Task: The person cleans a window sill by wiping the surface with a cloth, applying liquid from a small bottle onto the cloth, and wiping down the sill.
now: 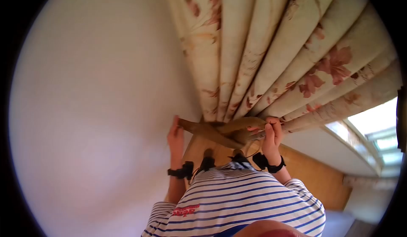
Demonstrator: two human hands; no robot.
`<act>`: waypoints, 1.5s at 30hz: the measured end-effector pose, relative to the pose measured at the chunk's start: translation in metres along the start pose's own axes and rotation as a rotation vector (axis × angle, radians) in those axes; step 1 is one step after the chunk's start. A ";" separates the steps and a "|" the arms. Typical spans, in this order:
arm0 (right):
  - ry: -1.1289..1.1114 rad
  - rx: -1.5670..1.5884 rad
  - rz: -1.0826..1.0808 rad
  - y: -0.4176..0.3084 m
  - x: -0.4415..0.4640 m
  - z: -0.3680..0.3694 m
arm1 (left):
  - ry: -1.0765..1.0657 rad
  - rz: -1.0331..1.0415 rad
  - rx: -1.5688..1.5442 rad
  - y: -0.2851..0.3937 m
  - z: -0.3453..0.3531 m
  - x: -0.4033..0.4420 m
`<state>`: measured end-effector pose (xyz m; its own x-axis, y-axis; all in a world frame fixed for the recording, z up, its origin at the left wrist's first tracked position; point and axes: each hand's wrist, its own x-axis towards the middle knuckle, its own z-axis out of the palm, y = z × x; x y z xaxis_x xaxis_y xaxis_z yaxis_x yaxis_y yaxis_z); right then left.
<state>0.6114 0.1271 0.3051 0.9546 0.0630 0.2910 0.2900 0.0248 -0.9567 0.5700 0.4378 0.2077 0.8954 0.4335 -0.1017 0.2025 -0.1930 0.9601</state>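
Note:
A long floral curtain (254, 59) hangs in gathered folds, cream with reddish flowers. Around its lower part, in front of me, runs a brown curtain tieback (207, 132), a wide cloth strip that loops and overlaps in the middle. My left hand (175, 137) is closed on the tieback's left end, close to the wall. At the other end, my right hand (272, 136) pinches the tieback between thumb and fingers, beside the curtain's right folds. Both hands hold the strip stretched out at about the same height.
A plain pale wall (97, 101) fills the left side. To the right, a bright window (379, 122) sits above a white sill (352, 146). Wooden floor (313, 165) shows below. Each wrist wears a black strapped device (182, 170).

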 end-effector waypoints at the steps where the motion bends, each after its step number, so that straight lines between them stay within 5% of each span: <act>1: 0.083 0.021 -0.074 -0.003 -0.002 0.006 | -0.035 0.073 -0.094 0.005 -0.002 0.023; 5: 0.321 0.042 -0.041 0.013 -0.011 0.020 | -0.278 0.270 -0.379 0.047 0.045 0.089; 7: 0.365 -0.028 -0.094 0.013 -0.019 0.025 | -0.369 0.585 -0.028 0.039 0.077 0.109; 11: 0.461 -0.341 -0.014 0.005 -0.039 0.043 | -0.402 0.759 0.103 0.072 0.113 0.081; 15: 0.626 -0.478 0.156 0.066 -0.043 0.036 | -0.656 0.276 -0.105 -0.015 0.143 0.106; 23: 0.766 -0.388 0.382 0.065 -0.093 0.010 | -0.710 0.304 0.149 -0.096 0.131 0.106; 25: 0.803 -0.460 0.400 0.076 -0.115 -0.003 | -1.041 -0.012 0.567 -0.126 0.129 0.114; 27: 0.895 -0.403 0.256 0.071 -0.126 -0.025 | -1.156 -0.020 0.549 -0.140 0.146 0.099; 32: 1.128 -0.246 0.193 0.060 -0.167 -0.097 | -1.419 -0.166 0.583 -0.052 0.188 0.017; 39: 1.446 -0.282 0.155 0.026 -0.242 -0.218 | -1.782 0.176 0.664 0.012 0.284 -0.077; 45: 1.517 -0.145 0.113 -0.002 -0.290 -0.294 | -1.671 0.204 0.337 0.039 0.362 -0.107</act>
<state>0.3540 -0.1843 0.2206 0.1115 -0.9935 0.0249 0.1313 -0.0101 -0.9913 0.6260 0.0650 0.1617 0.2811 -0.8954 -0.3453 -0.0865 -0.3820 0.9201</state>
